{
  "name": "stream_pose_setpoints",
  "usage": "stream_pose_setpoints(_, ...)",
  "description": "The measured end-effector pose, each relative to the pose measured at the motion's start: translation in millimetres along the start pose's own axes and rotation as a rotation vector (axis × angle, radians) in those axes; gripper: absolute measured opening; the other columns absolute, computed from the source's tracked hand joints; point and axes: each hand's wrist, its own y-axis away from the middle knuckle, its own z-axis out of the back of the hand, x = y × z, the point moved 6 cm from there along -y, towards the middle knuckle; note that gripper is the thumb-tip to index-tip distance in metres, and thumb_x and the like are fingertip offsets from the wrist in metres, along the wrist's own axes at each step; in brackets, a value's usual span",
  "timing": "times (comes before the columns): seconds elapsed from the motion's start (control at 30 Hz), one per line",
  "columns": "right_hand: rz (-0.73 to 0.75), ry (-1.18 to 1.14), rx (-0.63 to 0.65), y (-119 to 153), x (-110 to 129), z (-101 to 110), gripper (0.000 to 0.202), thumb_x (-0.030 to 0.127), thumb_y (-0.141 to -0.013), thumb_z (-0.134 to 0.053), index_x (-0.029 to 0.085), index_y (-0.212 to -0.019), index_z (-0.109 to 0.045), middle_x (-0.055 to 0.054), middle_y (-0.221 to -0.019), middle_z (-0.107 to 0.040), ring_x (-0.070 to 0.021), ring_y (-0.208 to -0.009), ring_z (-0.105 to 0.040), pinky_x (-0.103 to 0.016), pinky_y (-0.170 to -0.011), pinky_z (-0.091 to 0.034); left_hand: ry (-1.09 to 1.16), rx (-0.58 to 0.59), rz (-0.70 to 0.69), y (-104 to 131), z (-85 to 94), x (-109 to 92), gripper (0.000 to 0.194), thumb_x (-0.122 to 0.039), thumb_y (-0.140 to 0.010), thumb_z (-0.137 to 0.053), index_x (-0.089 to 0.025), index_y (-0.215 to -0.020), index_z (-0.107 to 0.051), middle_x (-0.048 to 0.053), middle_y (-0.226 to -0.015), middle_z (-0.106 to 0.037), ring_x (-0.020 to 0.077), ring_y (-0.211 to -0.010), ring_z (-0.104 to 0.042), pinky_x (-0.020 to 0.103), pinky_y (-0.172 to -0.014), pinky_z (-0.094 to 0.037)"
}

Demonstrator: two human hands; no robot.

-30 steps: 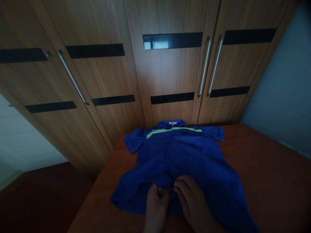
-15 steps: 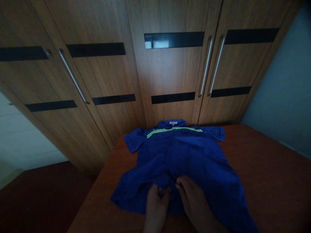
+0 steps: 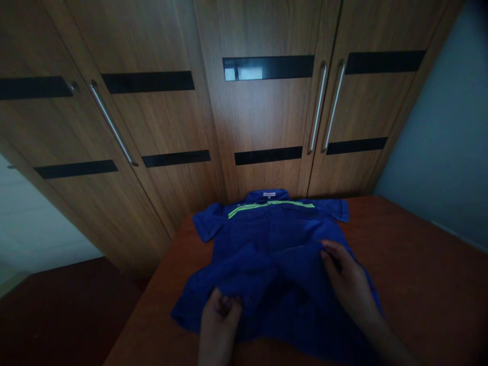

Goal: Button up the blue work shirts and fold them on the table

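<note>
A blue short-sleeved shirt (image 3: pixel 244 229) lies spread on the table, collar away from me, with a yellow-green stripe across its chest. My left hand (image 3: pixel 221 317) is closed on the cloth near the lower front, left of the middle. Farther right and a little higher, my right hand (image 3: pixel 343 269) pinches the other front edge and holds it lifted. Between the hands the lower front panels stand apart, with dark folds beneath. The fingertips of my left hand are partly hidden in shadow.
The reddish-brown table (image 3: pixel 419 284) carries the shirt and reaches back to a wooden wardrobe (image 3: pixel 263 112) with black strips and long metal handles. A pale blue wall (image 3: pixel 430 152) stands at the right. Dark floor (image 3: pixel 68 310) shows at the left.
My hands have moved apart from the shirt's middle, the right one up and to the right, the left one to the left. The lower front edges have been pulled open between them.
</note>
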Motion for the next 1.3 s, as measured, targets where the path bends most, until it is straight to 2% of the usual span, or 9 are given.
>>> stream_pose_setpoints(0.07,0.009,0.056,0.024,-7,-12,8,0.028,0.038,-0.091,-0.043,0.021,-0.110,-0.055,-0.008,-0.105,-0.068,-0.0222,-0.095,-0.066,-0.035,-0.083,-0.052,-0.084,0.017,-0.015,-2,13.4,-7,0.027,-0.038,-0.074,-0.063,-0.020,-0.093,-0.058,0.005,-0.090,-0.070,0.0199,-0.079,-0.066,0.031,-0.075,-0.051)
stream_pose_setpoints(0.17,0.055,0.229,0.173,-2,-20,-6,0.027,0.031,-0.091,-0.039,0.021,-0.110,-0.055,-0.008,-0.098,-0.069,-0.0228,-0.086,-0.068,-0.036,-0.077,-0.053,-0.399,-0.025,-0.057,-7,28.9,-16,0.024,-0.038,-0.075,-0.060,-0.021,-0.092,-0.056,0.004,-0.084,-0.070,0.0229,-0.078,-0.067,0.033,-0.072,-0.052)
stream_pose_setpoints(0.3,0.202,0.452,0.209,15,-1,-29,0.031,0.020,-0.088,-0.041,0.018,-0.117,-0.053,-0.013,-0.111,-0.064,-0.0266,-0.102,-0.061,-0.042,-0.087,-0.049,-0.814,-0.285,-0.275,0,33.9,-38,0.021,-0.034,-0.079,-0.056,-0.021,-0.094,-0.051,0.004,-0.082,-0.065,0.0239,-0.075,-0.065,0.036,-0.069,-0.051)
stream_pose_setpoints(0.4,0.367,0.493,0.161,25,34,-40,0.035,0.018,-0.088,-0.042,0.018,-0.122,-0.051,-0.013,-0.125,-0.056,-0.0277,-0.118,-0.051,-0.047,-0.099,-0.039,-0.924,-0.383,-0.590,21,10.2,-58,0.011,-0.029,-0.083,-0.054,-0.022,-0.090,-0.049,0.005,-0.085,-0.060,0.0222,-0.078,-0.062,0.035,-0.070,-0.050)
stream_pose_setpoints(0.53,0.505,0.459,0.310,37,66,-63,0.026,0.016,-0.087,-0.047,0.021,-0.109,-0.060,-0.007,-0.112,-0.064,-0.0246,-0.110,-0.055,-0.050,-0.106,-0.030,-0.983,-0.076,-0.884,41,-49.9,-57,0.017,-0.013,-0.086,-0.045,-0.022,-0.098,-0.054,0.006,-0.096,-0.060,0.0196,-0.091,-0.059,0.033,-0.080,-0.049)
stream_pose_setpoints(0.67,0.341,0.445,0.445,36,55,-80,0.021,0.009,-0.085,-0.045,0.019,-0.087,-0.064,-0.006,-0.086,-0.067,-0.0221,-0.087,-0.062,-0.044,-0.090,-0.044,-1.152,0.139,-0.664,20,-85.3,-36,0.030,-0.011,-0.081,-0.048,-0.019,-0.109,-0.055,0.010,-0.110,-0.060,0.0239,-0.102,-0.057,0.040,-0.089,-0.047)
stream_pose_setpoints(0.83,0.143,0.182,0.438,25,39,-73,0.016,0.017,-0.086,-0.053,0.019,-0.097,-0.065,-0.006,-0.096,-0.069,-0.0205,-0.091,-0.063,-0.035,-0.084,-0.047,-1.336,0.210,-0.472,-10,-93.8,-32,0.019,-0.017,-0.082,-0.049,-0.018,-0.096,-0.061,0.007,-0.094,-0.065,0.0266,-0.090,-0.061,0.044,-0.084,-0.047)
stream_pose_setpoints(1.07,0.193,0.027,0.560,22,38,-68,0.020,0.015,-0.086,-0.052,0.023,-0.096,-0.068,-0.002,-0.093,-0.069,-0.0158,-0.088,-0.063,-0.028,-0.082,-0.047,-1.168,0.382,-0.391,-26,-88.0,-23,0.018,-0.016,-0.084,-0.050,-0.022,-0.091,-0.066,0.003,-0.091,-0.069,0.0194,-0.087,-0.064,0.030,-0.079,-0.047)
stream_pose_setpoints(1.3,0.271,0.224,0.450,22,34,-75,0.023,0.013,-0.087,-0.050,0.022,-0.101,-0.066,-0.004,-0.098,-0.068,-0.0180,-0.091,-0.063,-0.031,-0.083,-0.048,-1.086,0.396,-0.406,-25,-86.3,-21,0.030,-0.012,-0.087,-0.041,-0.021,-0.093,-0.068,0.005,-0.091,-0.069,0.0192,-0.086,-0.065,0.029,-0.078,-0.047)
